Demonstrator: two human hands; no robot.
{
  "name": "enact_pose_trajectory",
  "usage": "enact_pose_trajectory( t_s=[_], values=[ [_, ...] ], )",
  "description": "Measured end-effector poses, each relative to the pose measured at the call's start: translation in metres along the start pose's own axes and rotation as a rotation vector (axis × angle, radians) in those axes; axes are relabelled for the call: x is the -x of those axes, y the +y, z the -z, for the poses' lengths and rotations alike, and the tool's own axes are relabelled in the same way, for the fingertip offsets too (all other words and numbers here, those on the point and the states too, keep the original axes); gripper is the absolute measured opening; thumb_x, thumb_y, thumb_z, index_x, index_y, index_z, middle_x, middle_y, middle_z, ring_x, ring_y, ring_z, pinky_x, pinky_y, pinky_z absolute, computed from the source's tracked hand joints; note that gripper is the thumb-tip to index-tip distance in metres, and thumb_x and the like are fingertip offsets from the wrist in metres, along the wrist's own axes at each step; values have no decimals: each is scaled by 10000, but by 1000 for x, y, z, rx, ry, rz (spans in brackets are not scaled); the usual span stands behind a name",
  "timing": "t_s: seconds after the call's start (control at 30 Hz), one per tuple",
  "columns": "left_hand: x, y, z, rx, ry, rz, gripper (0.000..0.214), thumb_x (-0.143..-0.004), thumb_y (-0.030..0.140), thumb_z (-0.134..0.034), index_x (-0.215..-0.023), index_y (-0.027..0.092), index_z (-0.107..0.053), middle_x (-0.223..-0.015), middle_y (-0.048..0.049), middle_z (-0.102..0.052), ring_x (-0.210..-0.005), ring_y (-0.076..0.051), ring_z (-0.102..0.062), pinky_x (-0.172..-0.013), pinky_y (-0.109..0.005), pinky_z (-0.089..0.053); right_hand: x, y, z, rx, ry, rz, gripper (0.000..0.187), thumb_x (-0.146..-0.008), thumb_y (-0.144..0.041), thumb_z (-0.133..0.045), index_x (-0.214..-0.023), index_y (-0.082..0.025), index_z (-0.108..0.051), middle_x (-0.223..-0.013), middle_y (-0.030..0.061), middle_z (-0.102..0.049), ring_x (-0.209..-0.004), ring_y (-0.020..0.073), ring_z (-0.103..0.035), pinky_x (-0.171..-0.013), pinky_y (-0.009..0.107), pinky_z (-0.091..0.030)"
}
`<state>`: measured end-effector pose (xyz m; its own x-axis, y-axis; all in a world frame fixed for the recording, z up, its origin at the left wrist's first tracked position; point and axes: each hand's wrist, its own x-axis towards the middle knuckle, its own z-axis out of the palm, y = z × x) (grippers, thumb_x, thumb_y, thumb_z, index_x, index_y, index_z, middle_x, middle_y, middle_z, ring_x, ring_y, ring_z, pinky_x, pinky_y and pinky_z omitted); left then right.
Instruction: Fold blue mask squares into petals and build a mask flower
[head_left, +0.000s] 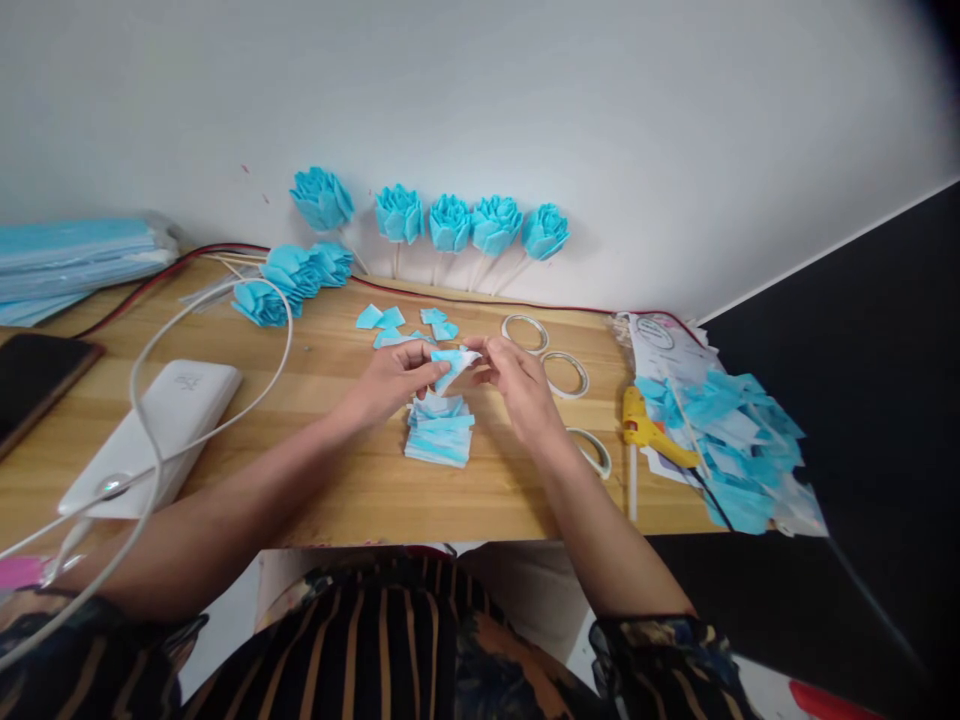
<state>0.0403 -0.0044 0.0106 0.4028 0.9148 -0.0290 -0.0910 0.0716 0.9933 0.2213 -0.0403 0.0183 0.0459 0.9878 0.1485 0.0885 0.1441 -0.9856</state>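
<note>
Left hand [397, 382] pinches a folded blue-white piece [450, 368] between thumb and fingers; right hand [517, 385] grips its white tip, probably keeping the fold tight. Piece held just above the worktop [337, 490], by the stack [440, 435], likely placed there for easy reach. Tape rolls [584, 378] crowd the right forearm; glue gun [652, 432] further right. Open room left, toward the power bank [176, 410]. Front edge near stack. Blue flowers [450, 225] lean on wall [480, 90], presumably protecting petals.

The head camera looks down at the hands [395, 378].
</note>
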Motion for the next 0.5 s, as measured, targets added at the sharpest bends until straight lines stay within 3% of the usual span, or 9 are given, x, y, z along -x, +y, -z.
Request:
enact_pose_trajectory(
  t_s=[0.17, 0.27, 0.4, 0.5],
  values=[
    [-1, -6, 1, -90, 43, -51, 283, -695, 401, -791, -678, 177, -619, -617, 27, -562, -567, -100, -453, -541, -244, -331, -1, -2, -8, 119, -23, 14, 271, -806, -479, -742, -895, -229, -684, -810, -12, -683, -729, 142, -611, -668, 274, -498],
    [-1, -7, 1, -158, 44, -57, 278, -713, 395, -769, -668, 175, -603, -609, 34, -533, -562, -95, -430, -538, -244, -301, 0, 1, -14, 163, -2, 23, 185, -794, -383, -735, -839, -221, -657, -775, -22, -669, -660, 125, -584, -624, 266, -473],
    [-1, -6, 1, -161, 32, -51, 245, -717, 388, -756, -695, 178, -632, -612, 31, -542, -562, -102, -438, -539, -252, -319, 0, 8, -10, 131, 29, 27, 119, -809, -333, -705, -834, -219, -686, -808, -14, -691, -685, 123, -586, -656, 268, -482],
    [-2, -5, 2, -117, 40, -21, 256, -696, 396, -775, -693, 183, -633, -597, 31, -540, -552, -106, -454, -541, -255, -330, -1, 12, 0, -6, 72, -23, 170, -850, -382, -681, -908, -229, -728, -832, -6, -700, -758, 133, -620, -719, 277, -508]
  ],
)
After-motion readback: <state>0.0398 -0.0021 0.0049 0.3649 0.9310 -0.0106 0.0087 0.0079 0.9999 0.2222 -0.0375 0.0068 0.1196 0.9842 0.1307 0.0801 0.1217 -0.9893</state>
